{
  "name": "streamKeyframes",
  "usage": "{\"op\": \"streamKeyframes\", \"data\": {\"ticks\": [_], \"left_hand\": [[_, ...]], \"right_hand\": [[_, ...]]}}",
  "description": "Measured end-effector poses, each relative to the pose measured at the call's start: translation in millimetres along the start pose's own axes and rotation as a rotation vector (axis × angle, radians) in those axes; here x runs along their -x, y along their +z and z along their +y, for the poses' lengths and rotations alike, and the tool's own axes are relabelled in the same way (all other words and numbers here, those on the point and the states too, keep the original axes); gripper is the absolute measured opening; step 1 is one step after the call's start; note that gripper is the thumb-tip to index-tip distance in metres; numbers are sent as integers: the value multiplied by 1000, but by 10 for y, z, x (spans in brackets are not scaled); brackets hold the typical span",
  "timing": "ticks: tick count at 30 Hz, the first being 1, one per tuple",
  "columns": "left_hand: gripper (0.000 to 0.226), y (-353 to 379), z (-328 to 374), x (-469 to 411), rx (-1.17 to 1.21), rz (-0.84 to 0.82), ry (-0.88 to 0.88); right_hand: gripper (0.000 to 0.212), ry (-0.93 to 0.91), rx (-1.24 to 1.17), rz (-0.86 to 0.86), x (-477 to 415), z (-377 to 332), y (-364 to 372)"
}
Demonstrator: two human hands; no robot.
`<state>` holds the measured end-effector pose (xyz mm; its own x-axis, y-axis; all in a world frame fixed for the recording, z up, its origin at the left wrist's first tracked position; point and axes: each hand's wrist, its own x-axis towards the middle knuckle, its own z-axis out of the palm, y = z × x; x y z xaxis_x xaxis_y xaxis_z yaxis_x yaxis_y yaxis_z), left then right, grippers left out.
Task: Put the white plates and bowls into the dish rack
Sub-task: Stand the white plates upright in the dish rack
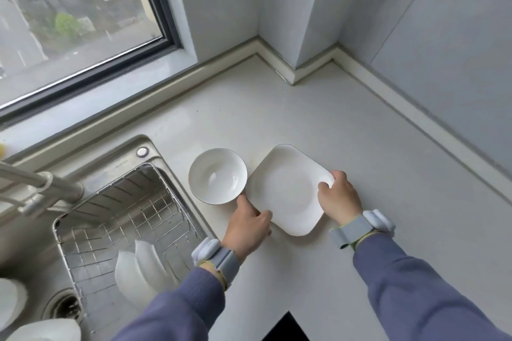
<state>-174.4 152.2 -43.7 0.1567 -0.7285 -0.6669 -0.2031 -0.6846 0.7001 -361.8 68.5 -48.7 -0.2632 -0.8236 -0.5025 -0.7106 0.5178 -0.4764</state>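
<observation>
A white, rounded-square ceramic plate with a thin dark rim (288, 188) is seen lying flat on the pale countertop (360, 147), near the corner of the grey-tiled wall. The plate is gripped at two opposite edges. The left hand (246, 223) is closed on the near-left edge, with the thumb laid on the upper face and the fingers curled under or against the rim. The right hand (339, 199) is closed on the right corner, the thumb pressed on top and the fingertips wrapped round the edge. Whether the plate is lifted clear of the surface cannot be told.

A round white ceramic bowl with a dark rim line (217, 176) is found upright on the countertop, just beside the plate's left edge and touching or nearly touching it; the left index finger lies close against the bowl's near side.

A stainless steel wire dish rack (116, 219) is set inside the steel sink (116, 152) to the left. Two white plates (144, 266) are stood on edge in its near end. A metal tap (41, 183) is noted over the sink's far-left side. Grey wrist bands (357, 227) with white units are worn over blue-grey sleeves (415, 285) on both arms. A dark-framed window (83, 22) is located above the sink.
</observation>
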Motion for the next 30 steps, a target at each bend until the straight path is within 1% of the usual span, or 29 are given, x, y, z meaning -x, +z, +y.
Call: {"op": "streamKeyframes", "data": {"ticks": [3,8,10,14,18,21,23,24,25,27,29,30], "left_hand": [[42,-5,105,116,-21,-19,40],[30,-100,223,354,-25,-7,141],[30,-214,255,428,16,42,166],[38,-507,273,514,32,181,209],[36,-872,217,604,113,288,199],[28,-1154,108,641,184,368,192],[25,-1405,-44,650,232,400,171],[26,-1483,-95,624,237,391,170],[26,-1584,-172,609,223,383,173],[18,-1794,-356,616,130,365,196],[19,-1910,-550,619,-71,318,202],[26,-1942,-666,617,-212,296,178]], "right_hand": [[42,-10,-38,44,39,10,-78],[38,-104,-109,138,194,-94,-257],[35,-178,-143,143,296,-204,-299],[31,-366,-203,122,544,-493,-279],[35,-451,-329,-17,758,-789,-167],[41,-442,-419,-209,915,-997,-44],[47,-499,-377,-295,1034,-1138,80],[51,-524,-360,-300,1072,-1175,87],[54,-546,-352,-303,1116,-1220,110],[58,-581,-330,-313,1212,-1306,202],[61,-646,-263,-304,1299,-1363,281],[62,-711,-190,-289,1341,-1387,327]]}}
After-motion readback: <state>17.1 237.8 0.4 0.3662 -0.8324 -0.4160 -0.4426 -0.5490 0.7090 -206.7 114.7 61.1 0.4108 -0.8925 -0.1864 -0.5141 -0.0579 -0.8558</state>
